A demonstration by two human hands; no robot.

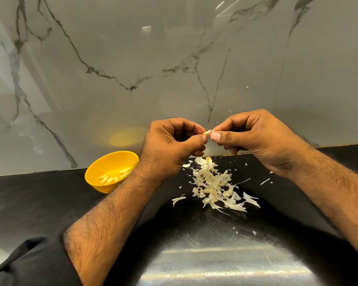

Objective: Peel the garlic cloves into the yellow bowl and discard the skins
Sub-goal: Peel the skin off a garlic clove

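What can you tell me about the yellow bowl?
The yellow bowl is small, round and looks like plastic. It stands upright on the black counter, close to the marble wall, which reflects it. Several peeled garlic cloves lie inside. The left hand's wrist hides its right rim; whether they touch, I cannot tell.

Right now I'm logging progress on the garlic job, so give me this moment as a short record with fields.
left hand: left hand pinches one end of the garlic clove
right hand: right hand pinches the clove's other end
clove position: held in the air above the skins, in front of the marble wall
yellow bowl: yellow bowl on the black counter, left of the left forearm, several peeled cloves inside
skins: loose pile of skins on the counter between the forearms, not yet discarded
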